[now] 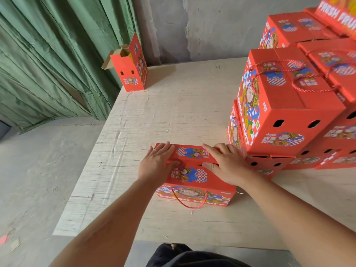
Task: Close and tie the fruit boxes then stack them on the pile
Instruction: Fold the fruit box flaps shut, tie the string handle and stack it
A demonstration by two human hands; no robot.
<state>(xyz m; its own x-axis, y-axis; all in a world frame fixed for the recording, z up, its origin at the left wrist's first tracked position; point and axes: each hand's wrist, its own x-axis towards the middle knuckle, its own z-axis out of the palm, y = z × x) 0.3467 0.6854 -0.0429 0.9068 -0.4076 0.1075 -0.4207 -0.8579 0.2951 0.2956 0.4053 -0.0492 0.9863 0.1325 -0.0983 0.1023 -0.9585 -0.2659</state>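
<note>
the fruit box [194, 176] i am closing sits on the pale wooden desk [173, 112], just left of the foot of the pile [292, 112] of finished red boxes, almost touching its lowest box. both my hands lie flat on the box's top flaps. my left hand [157, 163] covers the left end of the box, fingers [163, 149] stretched out straight toward the far edge and the thumb lying along the seam between the two flaps. my right hand [225, 162] covers the right end, nearest the pile, fingers straight and spread, thumb also at the seam. neither hand is curled round anything; the fingers are released and pressing down. the flaps meet in a line across the top, with a narrow dark gap near my right thumb. on the box's near side a red rope handle [189, 199] hangs loose in a loop below the words fresh fruit. far from the box, at the desk's back left corner by the green curtain [48, 64], an open box [131, 68] stands upright with its flaps up.
</note>
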